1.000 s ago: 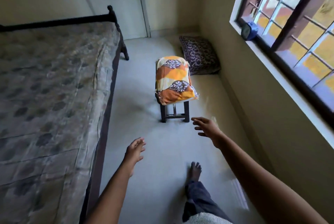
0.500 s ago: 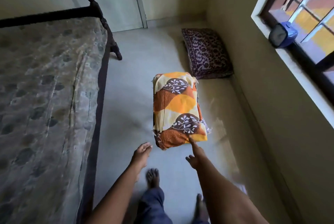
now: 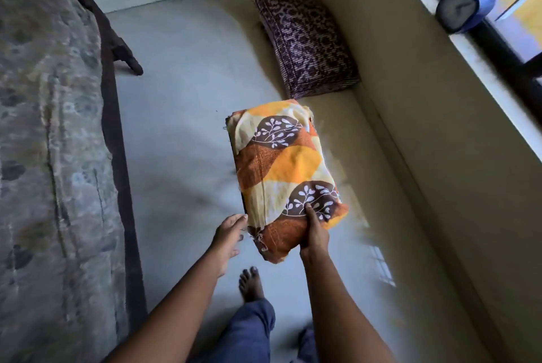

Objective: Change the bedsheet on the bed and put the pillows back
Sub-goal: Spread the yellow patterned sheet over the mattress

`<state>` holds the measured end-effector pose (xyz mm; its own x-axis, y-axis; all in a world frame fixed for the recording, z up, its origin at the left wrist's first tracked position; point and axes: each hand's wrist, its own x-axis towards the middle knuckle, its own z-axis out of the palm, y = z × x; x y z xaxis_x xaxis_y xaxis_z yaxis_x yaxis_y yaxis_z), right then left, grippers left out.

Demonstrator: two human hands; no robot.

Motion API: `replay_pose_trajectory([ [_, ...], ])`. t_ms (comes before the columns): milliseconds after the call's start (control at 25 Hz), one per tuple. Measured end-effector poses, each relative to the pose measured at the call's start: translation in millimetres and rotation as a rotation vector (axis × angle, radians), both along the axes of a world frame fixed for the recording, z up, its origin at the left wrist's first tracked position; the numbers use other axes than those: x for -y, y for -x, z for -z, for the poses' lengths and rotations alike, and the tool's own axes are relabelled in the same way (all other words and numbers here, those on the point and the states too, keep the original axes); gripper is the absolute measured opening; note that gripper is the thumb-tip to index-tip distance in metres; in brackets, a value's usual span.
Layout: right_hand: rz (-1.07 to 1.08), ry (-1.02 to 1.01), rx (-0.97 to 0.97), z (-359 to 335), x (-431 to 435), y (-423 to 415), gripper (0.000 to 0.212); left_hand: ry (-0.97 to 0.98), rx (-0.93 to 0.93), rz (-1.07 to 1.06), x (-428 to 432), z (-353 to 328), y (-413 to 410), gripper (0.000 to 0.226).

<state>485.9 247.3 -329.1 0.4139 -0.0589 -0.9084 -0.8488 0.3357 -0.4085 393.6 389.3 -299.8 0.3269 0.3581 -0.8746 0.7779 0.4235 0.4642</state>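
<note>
Closest in, the right hand (image 3: 313,235) grips the near end of the folded orange, yellow and brown leaf-print cloth bundle (image 3: 281,163), thumb pressed on top, the rest tucked under out of sight. The left hand (image 3: 228,233) is right at the bundle's 8 o'clock corner, fingers (image 3: 239,220) loose and straight, holding nothing. Can't tell if they touch the edge. The bundle's long axis runs 6 to 12 o'clock, far end tipped a bit toward 11. What's under it is hidden. My guess is the left hand slides under that side next. The mottled grey-brown bed mattress (image 3: 50,128) is off at 9 o'clock, and a dark purple patterned pillow (image 3: 308,43) lies on the grey floor (image 3: 181,99) beyond at 12.
</note>
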Motion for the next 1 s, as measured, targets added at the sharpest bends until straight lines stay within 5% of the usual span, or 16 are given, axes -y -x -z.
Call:
replay_pose_trajectory([
  [160,-0.083,-0.198,0.119,-58,2,1,0.021,0.416,0.155,-0.259,5,-17,-15,0.05],
  [240,-0.152,-0.219,0.112,-78,9,4,0.014,0.452,0.265,-0.33,7,-28,-24,0.043],
  [440,-0.399,-0.306,0.165,-114,-3,10,0.026,0.302,0.45,-0.446,-10,-62,3,0.096],
  [640,-0.772,-0.428,0.203,-151,-102,56,0.037,0.142,0.651,-0.688,-85,-119,90,0.087],
  [840,-1.051,-0.684,0.27,-178,-237,134,0.05,-0.216,0.747,-0.868,-188,-161,198,0.048],
  [1000,-1.258,-0.553,0.287,-143,-335,199,0.038,-0.318,0.643,-1.048,-269,-110,285,0.036],
])
